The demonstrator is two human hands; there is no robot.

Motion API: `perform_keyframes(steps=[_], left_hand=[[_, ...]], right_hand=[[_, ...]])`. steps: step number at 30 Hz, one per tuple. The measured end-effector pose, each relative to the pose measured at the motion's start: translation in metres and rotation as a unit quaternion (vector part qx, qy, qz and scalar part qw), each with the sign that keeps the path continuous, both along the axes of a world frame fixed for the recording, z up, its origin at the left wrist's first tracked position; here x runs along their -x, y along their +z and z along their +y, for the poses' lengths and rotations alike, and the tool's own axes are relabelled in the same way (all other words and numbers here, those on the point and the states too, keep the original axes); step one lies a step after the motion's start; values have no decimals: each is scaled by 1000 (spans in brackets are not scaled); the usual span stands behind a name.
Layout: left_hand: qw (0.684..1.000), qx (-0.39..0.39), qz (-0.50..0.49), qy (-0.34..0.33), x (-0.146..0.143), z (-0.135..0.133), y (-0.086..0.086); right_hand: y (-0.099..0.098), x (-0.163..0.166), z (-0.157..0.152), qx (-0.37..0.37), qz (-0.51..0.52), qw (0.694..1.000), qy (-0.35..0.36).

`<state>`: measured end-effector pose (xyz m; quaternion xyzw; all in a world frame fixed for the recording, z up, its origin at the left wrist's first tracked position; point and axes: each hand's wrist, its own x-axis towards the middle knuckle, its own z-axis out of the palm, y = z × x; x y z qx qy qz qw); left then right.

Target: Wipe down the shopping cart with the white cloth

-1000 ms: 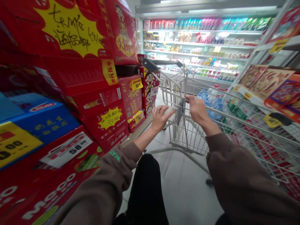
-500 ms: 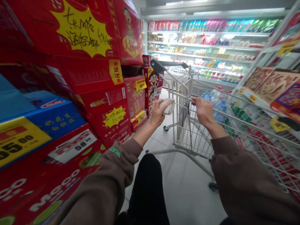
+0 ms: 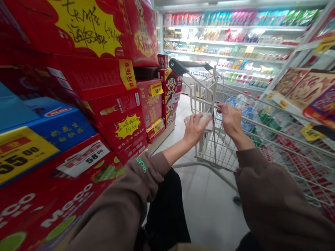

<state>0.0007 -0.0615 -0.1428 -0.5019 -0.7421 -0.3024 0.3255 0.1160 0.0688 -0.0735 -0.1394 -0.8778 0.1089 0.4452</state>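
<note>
My left hand [image 3: 195,129] is closed around a crumpled pale cloth [image 3: 206,122], held against the rear bars of a metal shopping cart [image 3: 209,94]. Beside it, my right hand [image 3: 230,118] grips the cart's frame near its top side rail, thumb and fingers pressed on the bar. The cart's dark handle [image 3: 180,66] rises beyond both hands. Part of the cart's rear wire panel is hidden behind the cloth and my left hand.
Stacked red drink cartons [image 3: 110,80] with yellow price signs line the left side. Wrapped bottle packs [image 3: 277,136] lie behind the cart on the right, below a shelf of boxes [image 3: 295,87]. A lit chiller [image 3: 230,42] spans the back.
My left hand has moved right with the cloth, from the cart's left upright across toward the right hand. The right hand still grips the cart's frame.
</note>
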Motion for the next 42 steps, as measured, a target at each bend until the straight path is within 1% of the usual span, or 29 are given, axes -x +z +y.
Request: perform_keyframes(steps=[2,5,6,7,11,13,15,16,17,20,21,22,23,25,27,28,29,32,33,34,37,38,39,42], left_hand=[[1000,6,-7,-19,-7,4,1],[996,-79,-44,20,-8,8,3],[994,-98,-49,29,-8,10,1],[994,-98,-45,28,-8,11,-2],[999,8,15,-40,-12,11,-28],[1000,1,13,-28,-14,11,-40],[999,-33,-1,13,-16,11,-48],[999,-39,-1,27,-17,11,-51],[999,-28,6,28,-18,9,-54],[996,71,50,-27,-21,1,-57],[993,98,59,-43,-22,-2,-55],[991,107,63,-50,-21,-5,-51],[992,98,62,-45,-20,-6,-47],[998,42,49,-18,-17,-5,-37],[999,-4,36,2,-14,-1,-34],[999,-3,36,-1,-14,1,-36],[999,15,39,-12,-15,2,-40],[993,89,53,-52,-22,0,-57],[993,90,47,-52,-25,0,-61],[996,72,34,-41,-26,-1,-63],[1000,-16,-14,4,-25,1,-67],[999,-27,-22,6,-23,2,-70],[1000,-20,-21,-3,-21,2,-73],[997,48,11,-57,-18,2,-84]], right_hand=[[0,-2,0,3,-5,1000,6],[0,-6,1,3,-5,1000,4],[0,-7,1,1,-3,1000,0],[0,-8,1,-1,-2,1000,-3],[-1,-12,1,-7,-8,1000,-7],[-1,-14,2,-8,-12,1000,-3],[-1,-17,2,-11,-11,1000,-6],[-1,-18,2,-12,-10,1000,-8],[-1,-20,2,-13,-10,1000,-9],[0,-23,1,-12,-20,1000,-7],[0,-23,1,-12,-23,1000,-5],[0,-24,1,-12,-24,1000,-6],[0,-24,1,-11,-22,1000,-8],[-1,-25,1,-12,-12,1000,-14],[-2,-25,1,-12,-5,1000,-17],[-2,-26,2,-11,-4,1000,-16],[-2,-26,2,-9,-7,1000,-13],[-2,-28,3,-2,-20,1000,-6],[-2,-29,3,-1,-23,1000,-6],[-1,-29,3,0,-24,1000,-8],[-1,-31,2,-2,-18,1000,-12],[-1,-31,2,-4,-16,1000,-12],[-1,-31,2,-5,-17,1000,-11],[-1,-32,2,-4,-23,1000,-5]])
